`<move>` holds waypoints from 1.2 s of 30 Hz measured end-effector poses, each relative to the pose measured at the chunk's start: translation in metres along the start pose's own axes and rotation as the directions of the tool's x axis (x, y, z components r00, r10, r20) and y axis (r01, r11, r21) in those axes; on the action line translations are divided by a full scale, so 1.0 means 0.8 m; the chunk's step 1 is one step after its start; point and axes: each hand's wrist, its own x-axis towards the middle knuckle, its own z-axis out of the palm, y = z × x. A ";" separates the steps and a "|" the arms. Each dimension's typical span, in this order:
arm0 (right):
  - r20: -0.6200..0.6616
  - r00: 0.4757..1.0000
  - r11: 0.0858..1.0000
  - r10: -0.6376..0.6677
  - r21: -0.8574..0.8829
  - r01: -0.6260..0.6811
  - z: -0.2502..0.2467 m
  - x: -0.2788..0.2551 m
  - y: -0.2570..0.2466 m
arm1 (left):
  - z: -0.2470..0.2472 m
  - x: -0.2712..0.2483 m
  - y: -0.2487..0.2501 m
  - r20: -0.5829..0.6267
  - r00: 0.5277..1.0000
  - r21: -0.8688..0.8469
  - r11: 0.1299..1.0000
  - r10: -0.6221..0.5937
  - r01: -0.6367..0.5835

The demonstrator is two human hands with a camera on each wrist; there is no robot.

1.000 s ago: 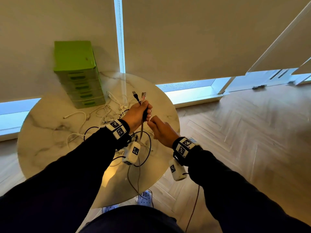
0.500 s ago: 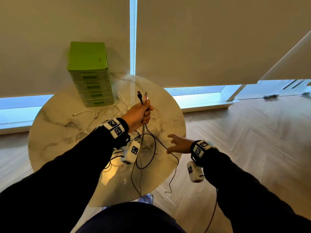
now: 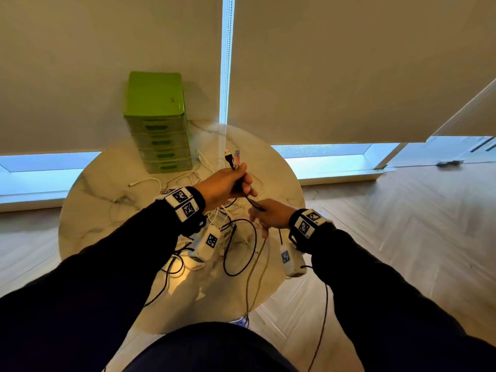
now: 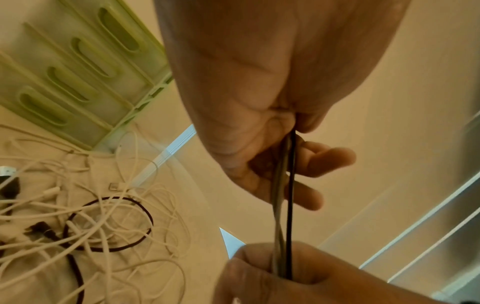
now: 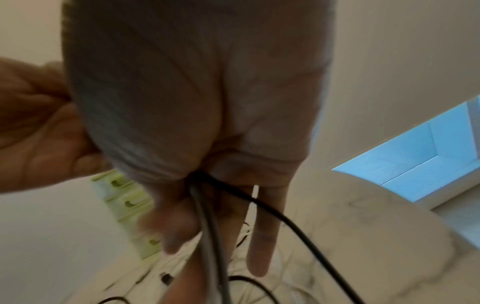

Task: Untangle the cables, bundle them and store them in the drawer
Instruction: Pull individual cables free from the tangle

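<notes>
My left hand (image 3: pixel 228 183) grips a black cable and a grey cable (image 3: pixel 233 161) over the round marble table (image 3: pixel 102 208), their plug ends sticking up above the fist. My right hand (image 3: pixel 268 216) holds the same two cables just below it. In the left wrist view both cables (image 4: pixel 285 205) run taut from my left hand (image 4: pixel 259 92) down into my right hand (image 4: pixel 280 275). In the right wrist view they (image 5: pixel 207 226) leave my right hand (image 5: pixel 197 115) and hang toward the table. A tangle of white cables (image 3: pixel 188 181) lies on the table in front of the green drawer unit (image 3: pixel 158 122), whose drawers are closed.
A black cable loop (image 3: pixel 241 248) lies on the table's near side and trails over the edge to the floor. The drawer unit stands at the table's back, against the blinds. Wooden floor (image 3: pixel 402 237) extends to the right.
My right hand rose from low at the table's right edge, open, to just beneath my left hand and took hold of the two cables. My left hand kept its grip.
</notes>
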 end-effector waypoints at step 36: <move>0.185 0.979 0.979 -0.088 -0.163 0.119 -0.005 0.083 -0.009 | -0.120 0.020 -0.027 -0.546 0.836 -0.394 0.899 -0.062 -0.190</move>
